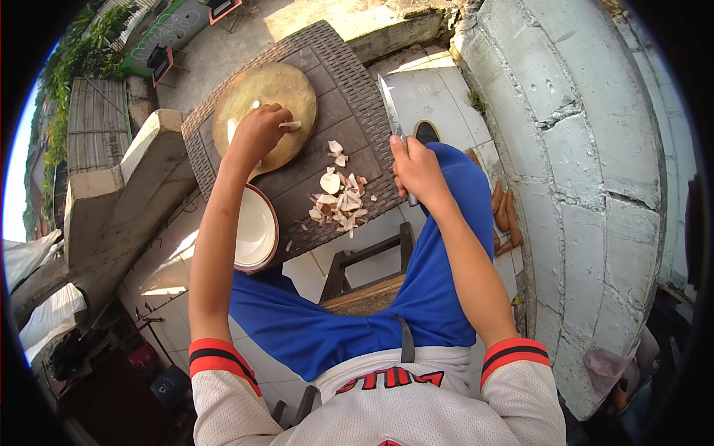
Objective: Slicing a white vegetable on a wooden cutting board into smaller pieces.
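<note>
My left hand [264, 129] is over the round wooden cutting board [240, 92], its fingers curled. A pale piece, which looks like garlic [290, 126], sticks out by the thumb. A small white piece [256, 104] lies on the board beyond the fingers, and another pale piece [231, 129] shows beside my wrist. My right hand [417, 170] grips a kitchen knife [391, 106] by its handle, blade pointing away from me, past the table's right edge. Between the hands, a heap of garlic skins [343, 203] lies on the table. A white bowl with a brown rim [257, 231] is partly hidden by my left forearm.
The brown woven-pattern table [362, 89] stands before my knees. Long brown roots [506, 214] lie on the tiled floor by the grey block wall [563, 139] at right. A concrete barrier [134, 161] runs along the left. A dark stool or chair frame [365, 259] shows between my legs.
</note>
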{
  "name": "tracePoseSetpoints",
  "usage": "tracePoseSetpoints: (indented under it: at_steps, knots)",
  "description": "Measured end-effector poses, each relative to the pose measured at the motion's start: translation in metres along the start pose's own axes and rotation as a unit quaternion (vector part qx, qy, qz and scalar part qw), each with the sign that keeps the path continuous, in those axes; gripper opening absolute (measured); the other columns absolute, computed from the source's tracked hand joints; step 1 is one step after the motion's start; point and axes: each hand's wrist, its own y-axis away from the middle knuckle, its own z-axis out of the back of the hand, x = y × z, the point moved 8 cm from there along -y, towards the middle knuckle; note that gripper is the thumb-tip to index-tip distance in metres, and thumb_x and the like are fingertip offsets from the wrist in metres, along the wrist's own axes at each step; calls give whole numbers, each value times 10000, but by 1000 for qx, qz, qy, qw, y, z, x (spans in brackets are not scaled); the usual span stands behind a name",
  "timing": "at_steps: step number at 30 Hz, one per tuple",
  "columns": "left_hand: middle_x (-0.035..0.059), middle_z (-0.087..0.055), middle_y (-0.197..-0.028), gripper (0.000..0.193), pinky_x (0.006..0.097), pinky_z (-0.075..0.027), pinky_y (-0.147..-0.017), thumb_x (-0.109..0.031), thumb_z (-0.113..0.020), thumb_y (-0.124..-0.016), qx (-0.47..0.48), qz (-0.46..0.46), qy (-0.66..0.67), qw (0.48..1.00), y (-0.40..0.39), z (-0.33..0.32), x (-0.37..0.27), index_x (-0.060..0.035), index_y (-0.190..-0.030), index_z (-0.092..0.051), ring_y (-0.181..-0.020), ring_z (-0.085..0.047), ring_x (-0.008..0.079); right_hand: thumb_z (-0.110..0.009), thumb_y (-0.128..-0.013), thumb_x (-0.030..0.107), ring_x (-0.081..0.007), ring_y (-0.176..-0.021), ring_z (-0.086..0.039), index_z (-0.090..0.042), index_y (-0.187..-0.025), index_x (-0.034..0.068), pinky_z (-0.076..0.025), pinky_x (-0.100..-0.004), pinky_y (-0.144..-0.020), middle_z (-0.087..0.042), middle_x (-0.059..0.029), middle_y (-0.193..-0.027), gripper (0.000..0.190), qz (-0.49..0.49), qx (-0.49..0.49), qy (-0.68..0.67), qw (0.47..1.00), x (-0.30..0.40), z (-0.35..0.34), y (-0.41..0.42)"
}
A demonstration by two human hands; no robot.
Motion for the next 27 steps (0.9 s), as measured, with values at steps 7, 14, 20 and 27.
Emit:
tracePoseSetpoints:
  at_steps: [7, 14, 20, 27]
  knots:
    - [118, -631, -874, 123, 410, -485, -751, -86, -675, -794, 8, -2, -17, 1000, 5, -1, -2, -53, -899, -623, -845, -613, 326, -429, -998, 340, -195, -404, -550, -460, -760, -29, -459, -338, -408, -539, -109, -523, 440, 20, -13, 4, 1000, 2, 1, -3]
    - [122, -653, -901, 121, 397, -493, -741, -103, -661, -825, 10, 53, 37, 998, 7, 4, 2, -46, -932, -656, -842, -626, 314, -421, -999, 342, -203, -404, -556, -461, -772, -31, -462, -339, -417, -538, -111, -518, 439, 24, -7, 13, 1000, 1, 0, -6]
    - [95, -669, -950, 173, 383, -500, -754, -79, -647, -830, -2, 19, 33, 999, 8, 8, -5, -75, -996, -698, -852, -637, 307, -418, -999, 348, -209, -396, -556, -461, -775, -34, -462, -345, -422, -544, -118, -514, 445, 32, -9, 26, 999, 1, 0, -8]
    - [106, -667, -980, 206, 383, -504, -757, -58, -633, -830, -42, 53, 41, 997, 10, 4, 7, -61, -1031, -678, -864, -640, 323, -423, -998, 352, -212, -402, -560, -464, -777, -30, -463, -348, -420, -543, -118, -519, 443, 28, -12, 27, 999, 1, 0, -8]
